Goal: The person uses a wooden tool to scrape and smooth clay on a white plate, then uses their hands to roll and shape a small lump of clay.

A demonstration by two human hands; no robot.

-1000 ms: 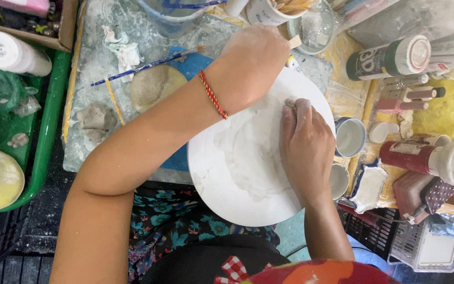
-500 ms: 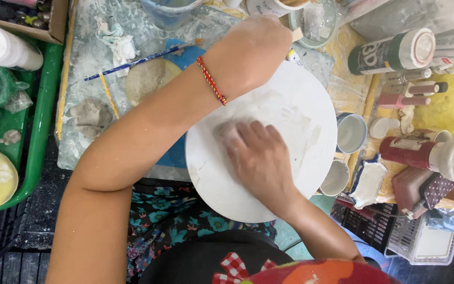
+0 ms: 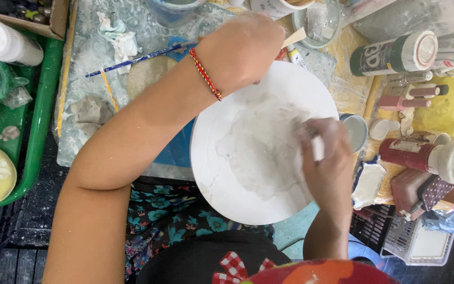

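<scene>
A white round disc point(image 3: 222, 179) rests in front of me, half on the worktable and half over my lap. A grey wet smear point(image 3: 261, 147) covers its middle. My left hand point(image 3: 240, 50), with a red braided bracelet point(image 3: 205, 73) at the wrist, reaches across and grips the disc's far rim. On the right side of the disc, my right hand point(image 3: 327, 163) lies on the wet surface. Its fingers are smeared white and blurred. I see nothing held in it.
A blue brush point(image 3: 137, 59) and grey clay lumps point(image 3: 91, 110) lie on the stained board to the left, beside a green tray point(image 3: 38, 131). Paint bottles point(image 3: 395, 52), a red bottle point(image 3: 421, 155) and a small bowl point(image 3: 356, 131) crowd the right. A white basket point(image 3: 421, 242) sits at lower right.
My right hand slid from the disc's right side to its middle and back to the right edge. The wet smear has spread. My left hand stayed on the far rim.
</scene>
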